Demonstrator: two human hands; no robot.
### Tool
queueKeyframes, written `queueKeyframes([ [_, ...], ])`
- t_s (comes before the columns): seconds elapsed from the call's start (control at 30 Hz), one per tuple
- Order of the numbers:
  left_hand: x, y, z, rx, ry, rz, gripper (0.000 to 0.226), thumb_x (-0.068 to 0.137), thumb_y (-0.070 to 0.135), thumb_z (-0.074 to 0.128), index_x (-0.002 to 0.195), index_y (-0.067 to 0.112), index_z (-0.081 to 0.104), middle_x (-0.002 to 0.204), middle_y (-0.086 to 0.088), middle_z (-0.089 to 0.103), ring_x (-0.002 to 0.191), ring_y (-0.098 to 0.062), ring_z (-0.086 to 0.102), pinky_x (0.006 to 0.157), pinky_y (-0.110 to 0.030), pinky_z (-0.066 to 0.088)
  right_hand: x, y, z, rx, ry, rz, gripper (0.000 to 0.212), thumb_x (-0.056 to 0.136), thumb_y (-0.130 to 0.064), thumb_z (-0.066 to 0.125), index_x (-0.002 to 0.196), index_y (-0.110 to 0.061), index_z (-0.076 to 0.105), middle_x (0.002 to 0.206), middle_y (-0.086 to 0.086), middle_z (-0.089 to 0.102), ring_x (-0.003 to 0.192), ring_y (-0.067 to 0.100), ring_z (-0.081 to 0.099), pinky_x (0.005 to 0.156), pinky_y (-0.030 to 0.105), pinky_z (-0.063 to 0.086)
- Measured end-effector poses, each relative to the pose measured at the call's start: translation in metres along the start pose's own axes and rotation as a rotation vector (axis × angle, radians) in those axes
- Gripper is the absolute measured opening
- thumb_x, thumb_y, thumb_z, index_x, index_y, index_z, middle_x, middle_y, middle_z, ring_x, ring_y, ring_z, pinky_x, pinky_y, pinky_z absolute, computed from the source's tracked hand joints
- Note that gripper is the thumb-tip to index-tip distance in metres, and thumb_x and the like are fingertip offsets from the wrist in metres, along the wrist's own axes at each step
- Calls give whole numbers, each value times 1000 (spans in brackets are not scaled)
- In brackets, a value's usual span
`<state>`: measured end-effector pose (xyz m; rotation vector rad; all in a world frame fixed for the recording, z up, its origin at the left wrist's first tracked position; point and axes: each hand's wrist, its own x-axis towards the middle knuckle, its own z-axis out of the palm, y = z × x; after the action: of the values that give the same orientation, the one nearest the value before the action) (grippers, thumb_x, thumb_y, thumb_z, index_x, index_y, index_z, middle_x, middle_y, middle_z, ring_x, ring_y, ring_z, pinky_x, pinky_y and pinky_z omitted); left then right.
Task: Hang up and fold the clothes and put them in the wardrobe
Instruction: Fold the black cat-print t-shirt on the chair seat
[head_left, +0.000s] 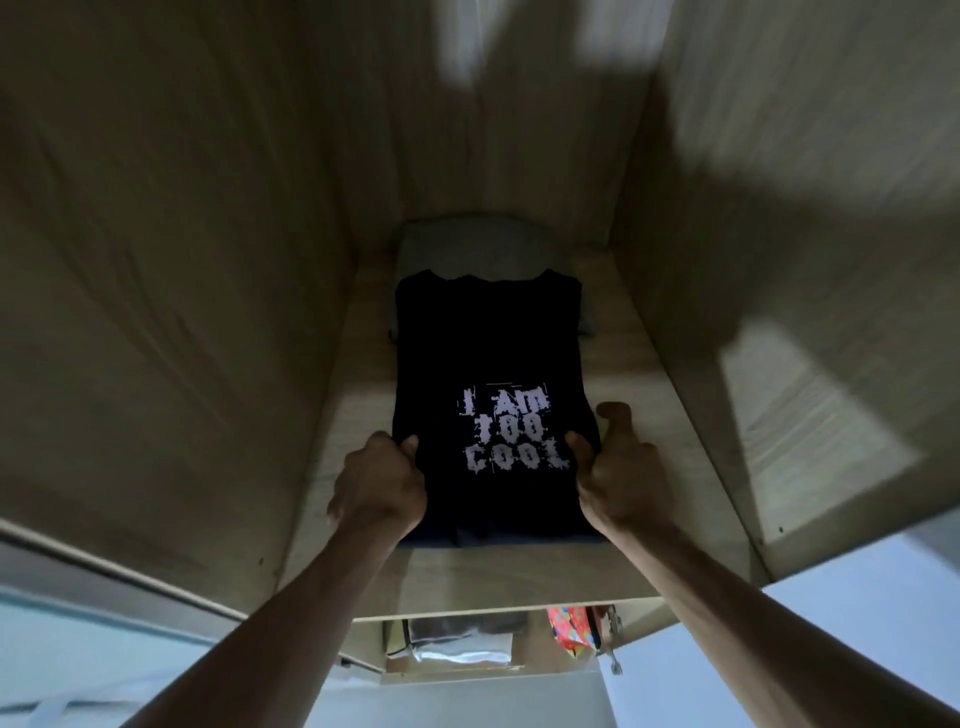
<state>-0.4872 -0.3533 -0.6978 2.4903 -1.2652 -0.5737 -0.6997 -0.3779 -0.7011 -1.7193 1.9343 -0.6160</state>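
A folded black T-shirt (488, 343) with pale print reading "I AM TOO COOL" lies on the wooden wardrobe shelf (631, 374). Its far end rests over a folded grey garment (467, 249) at the back of the shelf. My left hand (382, 480) grips the shirt's near left edge, thumb on top. On the near right edge, my right hand (618, 470) holds the shirt with its thumb on the print and one finger raised beside the cloth.
Wooden side walls (182, 312) close in the narrow compartment on both sides. Below the shelf's front edge, a lower shelf holds folded grey and white clothes (452, 642) and a bright red patterned item (576, 631). Metal hinge hardware (614, 639) shows at lower right.
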Motion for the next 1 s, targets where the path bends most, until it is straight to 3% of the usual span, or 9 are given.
queueKeyframes([
  [0.2, -30, -10, 2, 145, 32, 98, 35, 105, 41, 30, 114, 10, 44, 118, -20, 61, 110, -41, 60, 73, -38, 37, -24, 7, 6, -205, 8, -124, 29, 104, -35, 45, 126, -18, 36, 93, 11, 69, 86, 37, 68, 63, 34, 39],
  [0.43, -43, -17, 13, 280, 172, 189, 28, 104, 43, 26, 111, 17, 32, 107, -7, 65, 92, -33, 68, 62, -36, 38, -38, 10, 8, -471, 29, -194, 53, 102, -29, 52, 146, -17, 25, 115, 6, 64, 85, 27, 71, 65, 36, 52],
  [0.5, -42, -21, 17, 279, 226, 211, 27, 104, 43, 27, 110, 18, 34, 104, -4, 63, 90, -30, 67, 58, -35, 38, -39, 11, 11, -519, 83, -198, 58, 98, -26, 59, 146, -16, 28, 113, 6, 61, 77, 26, 70, 57, 34, 47],
  [0.6, -41, -26, 20, 237, 283, 231, 25, 103, 40, 28, 109, 18, 39, 100, -4, 59, 90, -29, 63, 54, -35, 38, -37, 14, 19, -507, 143, -197, 53, 86, -25, 75, 129, -14, 45, 97, 9, 60, 63, 26, 65, 44, 30, 41],
  [0.83, -43, -24, 19, 347, 374, 260, 22, 102, 33, 39, 106, 14, 50, 96, -7, 56, 88, -28, 55, 48, -32, 33, -36, 11, 12, -488, 101, -179, 51, 89, -24, 68, 133, -20, 41, 119, 8, 46, 103, 27, 49, 55, 33, 42],
  [1.0, -71, -20, 6, 277, 343, 250, 20, 99, 30, 46, 111, 15, 53, 105, -8, 57, 98, -32, 55, 71, -43, 48, -57, 6, -4, -438, 17, -168, 57, 92, -28, 65, 139, -22, 34, 126, 6, 43, 109, 25, 47, 66, 38, 55],
])
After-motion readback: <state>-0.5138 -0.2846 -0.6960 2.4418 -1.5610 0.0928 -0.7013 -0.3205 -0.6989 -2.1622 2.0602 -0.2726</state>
